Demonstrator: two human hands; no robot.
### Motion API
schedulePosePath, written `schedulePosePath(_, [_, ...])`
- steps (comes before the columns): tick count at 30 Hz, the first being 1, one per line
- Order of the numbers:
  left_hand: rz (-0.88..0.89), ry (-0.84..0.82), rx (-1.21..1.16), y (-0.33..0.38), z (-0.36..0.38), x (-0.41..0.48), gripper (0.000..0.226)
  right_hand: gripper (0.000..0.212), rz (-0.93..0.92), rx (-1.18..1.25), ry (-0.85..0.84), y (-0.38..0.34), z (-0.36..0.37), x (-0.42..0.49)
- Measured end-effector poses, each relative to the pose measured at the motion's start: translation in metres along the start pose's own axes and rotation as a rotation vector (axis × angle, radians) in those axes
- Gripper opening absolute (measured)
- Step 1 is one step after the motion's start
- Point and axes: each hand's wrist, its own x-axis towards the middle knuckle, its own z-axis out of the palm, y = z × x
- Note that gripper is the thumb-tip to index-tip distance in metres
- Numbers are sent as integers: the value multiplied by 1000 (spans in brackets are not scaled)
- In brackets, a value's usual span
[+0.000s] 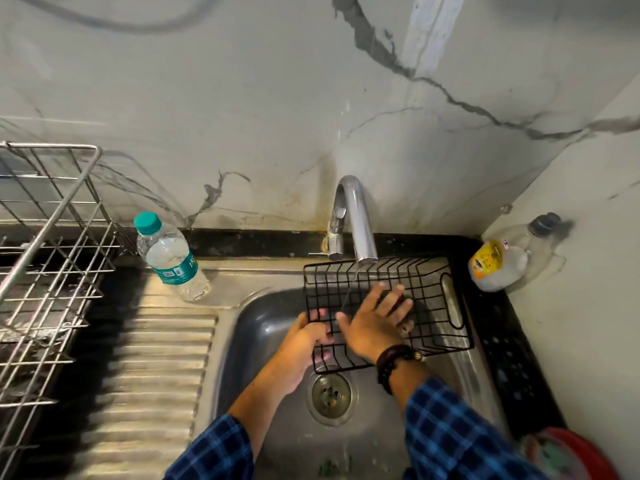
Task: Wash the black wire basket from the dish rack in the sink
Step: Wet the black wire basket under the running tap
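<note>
We find the black wire basket (pixel 429 299) out of the dish rack (pixel 52 258) and held tilted over the sink (pixel 256 327), its far edge just under the faucet (pixel 356 216). A thin stream of water (pixel 349 285) falls from the spout onto the mesh, so we judge the fetching done and the washing under way. The left hand (pixel 308 337) grips the basket's near left edge, with its fingers curled through the wires. The right hand (pixel 370 327) lies flat on the mesh with fingers spread and straight, holding nothing, in what we take to be a rubbing position. We see no sponge, brush or suds, so we cannot say whether soap has been used. In our judgement, what remains is to work over the other faces, rinse, shut off the water and set the basket aside. As to markings, the plastic water bottle (pixel 171 258) lying on the sink's drainboard has a teal cap and a teal label; only a fragment of white lettering and a small code patch show, and we cannot read a brand. The clear container (pixel 498 265) in the right corner has a yellow label and a small white tag, both too small to read. The basket and the faucet show no visible writing.
</note>
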Motion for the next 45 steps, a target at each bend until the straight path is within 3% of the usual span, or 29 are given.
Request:
schedulePosePath(3, [90,-3,21,6,2,6,46,95,-157,5,-127,-19,7,-9])
schedulePosePath(6, [115,5,53,5,-13,10,59,74,-490,-74,-172,15,1,-6])
schedulePosePath(9, [76,19,10,1,-21,12,67,48,-748,-205,120,53,-13,-2])
schedulePosePath(11, [45,-18,-43,-3,-17,13,67,33,-782,-69,238,48,-19,-1])
schedulePosePath(13, [52,-98,-45,-5,-7,12,65,25,-717,246,78,28,-19,2])
schedulePosePath(16, [65,-125,-69,-10,-2,12,65,19,-412,718,-127,15,-33,14])
schedulePosePath(18, [56,-85,-84,-11,-11,15,70,15,-182,965,-48,30,-45,26])
schedulePosePath(21, [52,-67,-102,-15,-26,17,72,14,49,1082,332,59,-49,36])
schedulePosePath(24, [61,-90,-71,-19,-23,13,71,12,62,920,517,43,-33,21])
schedulePosePath(27, [92,-121,9,-19,-8,7,69,15,-202,712,296,6,-24,5])
schedulePosePath(29, [131,-83,40,-19,-7,3,67,14,-244,580,115,6,-33,-13])
schedulePosePath(30, [154,-47,67,-21,-12,3,66,15,-244,519,115,14,-42,-26])
schedulePosePath(31, [186,-16,113,-22,-19,2,67,16,-260,458,228,26,-54,-40])
schedulePosePath(33, [263,39,228,-23,-33,-2,72,15,-314,471,676,42,-78,-64])
schedulePosePath(34, [306,62,286,-24,-37,-3,74,16,-338,474,819,45,-84,-61])
schedulePosePath(35, [354,71,335,-24,-38,-5,76,24,-338,436,808,45,-90,-54])
schedulePosePath(38, [497,56,420,-16,-30,-11,84,75,-284,115,292,25,-88,-30])
schedulePosePath(39, [539,46,445,-14,-26,-11,86,87,-309,45,198,14,-82,-30])
schedulePosePath(45, [724,43,542,-19,-31,-10,84,57,-641,24,150,8,-67,-53])
